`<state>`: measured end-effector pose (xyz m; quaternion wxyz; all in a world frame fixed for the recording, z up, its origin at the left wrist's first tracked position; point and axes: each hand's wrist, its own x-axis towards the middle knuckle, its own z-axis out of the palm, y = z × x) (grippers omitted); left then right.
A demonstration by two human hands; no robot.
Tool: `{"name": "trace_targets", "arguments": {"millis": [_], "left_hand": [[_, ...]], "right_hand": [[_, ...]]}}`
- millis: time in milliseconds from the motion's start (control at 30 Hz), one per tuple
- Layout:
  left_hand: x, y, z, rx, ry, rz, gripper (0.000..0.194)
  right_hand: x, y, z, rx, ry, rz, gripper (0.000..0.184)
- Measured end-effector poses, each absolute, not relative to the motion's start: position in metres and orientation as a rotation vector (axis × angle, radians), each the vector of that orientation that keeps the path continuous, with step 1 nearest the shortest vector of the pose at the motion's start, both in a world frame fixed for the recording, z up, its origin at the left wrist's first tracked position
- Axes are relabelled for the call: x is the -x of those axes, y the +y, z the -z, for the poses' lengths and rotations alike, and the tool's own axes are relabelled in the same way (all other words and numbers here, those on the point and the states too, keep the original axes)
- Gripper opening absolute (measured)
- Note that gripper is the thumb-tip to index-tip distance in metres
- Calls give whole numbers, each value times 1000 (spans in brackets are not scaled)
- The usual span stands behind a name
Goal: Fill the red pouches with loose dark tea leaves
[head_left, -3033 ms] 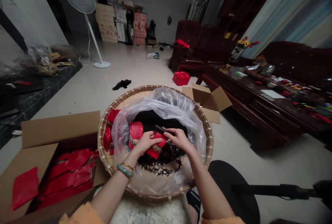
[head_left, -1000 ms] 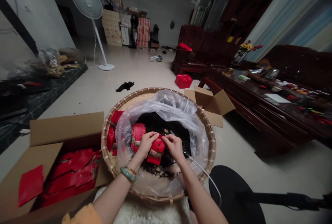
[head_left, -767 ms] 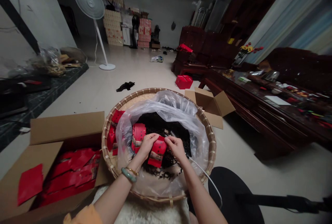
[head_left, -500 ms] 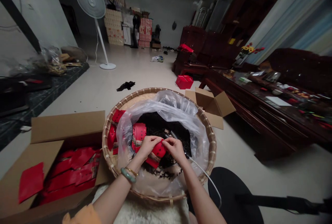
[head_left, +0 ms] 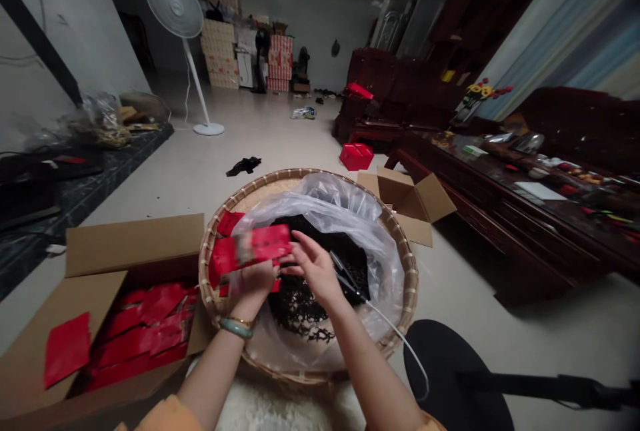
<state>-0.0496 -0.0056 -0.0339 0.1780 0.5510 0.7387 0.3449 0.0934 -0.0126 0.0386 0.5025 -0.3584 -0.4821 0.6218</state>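
A round woven basket (head_left: pixel 406 271) in front of me holds a clear plastic bag (head_left: pixel 345 208) of loose dark tea leaves (head_left: pixel 300 301). My left hand (head_left: pixel 254 281), with a green bangle at the wrist, is closed on a bunch of red packets (head_left: pixel 253 248), held flat above the bag's left side. My right hand (head_left: pixel 314 266) hovers over the leaves with fingers stretched out, its fingertips at the right end of the packets. More red packets (head_left: pixel 227 223) lie in the basket's left part. A thin dark tool (head_left: pixel 345 274) rests on the leaves.
An open cardboard box (head_left: pixel 130 244) with several red packets (head_left: pixel 135 331) sits at my left. A white cable (head_left: pixel 395 328) hangs over the basket's rim. A smaller open carton (head_left: pixel 407 198), a red box (head_left: pixel 356 156), a standing fan (head_left: pixel 175 1), a dark wooden table (head_left: pixel 500 204) and a black round seat (head_left: pixel 450 371) surround me.
Both hands were pinching one red pouch over the leaves. Now my left hand has swung left and up with a bunch of red packets, and my right hand has let go and spread.
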Motion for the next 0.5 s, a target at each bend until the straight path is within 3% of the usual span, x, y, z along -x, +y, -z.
{"name": "trace_targets", "arguments": {"millis": [67,200,333,500], "left_hand": [[50,-5,32,-1621,2186,-813,32],[48,-6,26,-1829,2388,-388,39],[47,-5,29,-1879,2401,-423,33],[62,3,36,-1703,2198,-671,23]], "right_hand": [[-80,-13,-42,776,-1192,-1597,57],[-90,4,-9,945,-1297,-1505,43],[-115,17,41,1234,-1618,-1187,22],[-136,20,64,1351,-1783,-876,24]]}}
